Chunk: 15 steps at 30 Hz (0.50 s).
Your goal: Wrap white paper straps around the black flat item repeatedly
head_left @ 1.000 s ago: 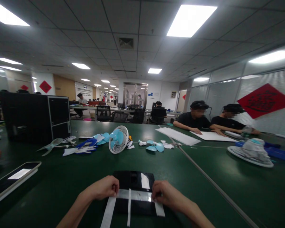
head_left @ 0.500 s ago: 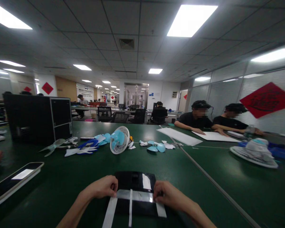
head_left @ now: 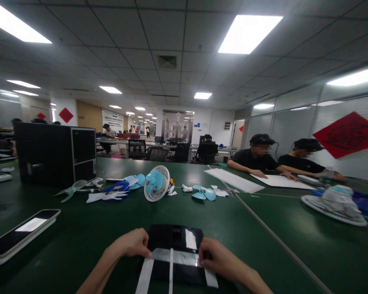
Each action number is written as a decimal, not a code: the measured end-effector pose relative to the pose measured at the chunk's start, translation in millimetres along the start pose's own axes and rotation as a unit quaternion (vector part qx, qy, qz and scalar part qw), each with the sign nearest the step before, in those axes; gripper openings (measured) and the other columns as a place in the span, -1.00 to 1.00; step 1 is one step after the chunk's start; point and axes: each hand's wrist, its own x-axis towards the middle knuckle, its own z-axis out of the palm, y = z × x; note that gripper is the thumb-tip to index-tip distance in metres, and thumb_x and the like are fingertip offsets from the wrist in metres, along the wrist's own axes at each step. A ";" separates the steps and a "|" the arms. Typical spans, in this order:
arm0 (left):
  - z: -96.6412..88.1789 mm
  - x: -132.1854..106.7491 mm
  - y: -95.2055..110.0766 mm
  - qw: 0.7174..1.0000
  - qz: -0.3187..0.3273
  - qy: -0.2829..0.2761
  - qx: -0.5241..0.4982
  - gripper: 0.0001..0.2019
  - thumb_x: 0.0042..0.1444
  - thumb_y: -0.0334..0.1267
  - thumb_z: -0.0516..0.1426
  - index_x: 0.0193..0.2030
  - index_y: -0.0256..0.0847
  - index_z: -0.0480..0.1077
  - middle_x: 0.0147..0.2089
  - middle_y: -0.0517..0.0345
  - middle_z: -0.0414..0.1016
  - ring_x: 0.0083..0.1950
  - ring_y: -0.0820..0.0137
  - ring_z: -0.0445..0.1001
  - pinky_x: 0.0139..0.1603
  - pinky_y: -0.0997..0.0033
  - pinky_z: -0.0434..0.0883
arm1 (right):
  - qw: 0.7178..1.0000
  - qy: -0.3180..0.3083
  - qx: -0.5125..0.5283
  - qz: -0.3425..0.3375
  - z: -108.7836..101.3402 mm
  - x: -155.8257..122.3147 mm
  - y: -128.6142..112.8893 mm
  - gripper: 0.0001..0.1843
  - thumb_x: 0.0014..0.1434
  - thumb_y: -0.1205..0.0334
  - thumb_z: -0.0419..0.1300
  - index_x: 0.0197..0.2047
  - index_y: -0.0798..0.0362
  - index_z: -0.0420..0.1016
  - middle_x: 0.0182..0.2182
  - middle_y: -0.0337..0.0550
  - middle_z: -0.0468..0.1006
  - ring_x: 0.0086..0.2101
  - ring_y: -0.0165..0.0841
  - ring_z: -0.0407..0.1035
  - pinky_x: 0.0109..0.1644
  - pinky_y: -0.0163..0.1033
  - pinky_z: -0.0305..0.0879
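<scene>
In front of me on the green table lies a glossy black panel point(head_left: 159, 237) with a white label point(head_left: 190, 239). A shiny silvery strip point(head_left: 184, 258) runs across its middle. Wide white ribbed bands point(head_left: 144, 277) lie at its left and right, and a narrow white band point(head_left: 171, 269) crosses the strip between them. My left hand point(head_left: 135, 243) is closed, thumb and fingers pinching at the strip's left end. At the opposite end my right hand point(head_left: 215, 255) is also closed, its fingers curled at the strip's edge; the fingertips are partly hidden.
A phone-like device point(head_left: 24, 232) lies at the left, before a black computer tower point(head_left: 55, 153). Beyond the panel are gloves point(head_left: 110, 192), a small fan point(head_left: 157, 183) and blue fan blades point(head_left: 204, 192). Two people point(head_left: 260, 153) sit at the right near white boards point(head_left: 282, 181).
The view has tilted a little, so the whole scene sits slightly lower and further right. Both hands stay at the two ends of the silvery strip, with little visible movement.
</scene>
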 end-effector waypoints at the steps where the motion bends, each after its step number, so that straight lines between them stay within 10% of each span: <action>1: -0.7 -1.5 1.3 1.000 -0.014 0.005 0.003 -0.70 -0.23 -0.02 0.24 -0.38 -0.16 0.47 -0.37 0.26 0.49 -0.31 0.35 0.41 -0.44 0.45 0.19 | 1.000 0.001 -0.001 0.001 0.3 0.3 0.6 -0.89 0.03 0.33 0.20 -0.32 0.05 0.53 -0.23 -0.19 0.46 -0.25 -0.39 0.35 -0.20 -0.36 0.22; 15: 0.4 3.3 -4.4 1.000 -0.008 0.012 0.023 -0.72 -0.23 0.00 0.22 -0.47 -0.16 0.43 -0.46 0.26 0.42 -0.40 0.38 0.36 -0.50 0.46 0.12 | 0.999 -0.009 0.026 0.017 2.8 6.9 14.6 -0.80 -0.05 0.40 0.17 -0.32 0.08 0.55 -0.33 -0.22 0.49 -0.34 -0.41 0.35 -0.31 -0.39 0.18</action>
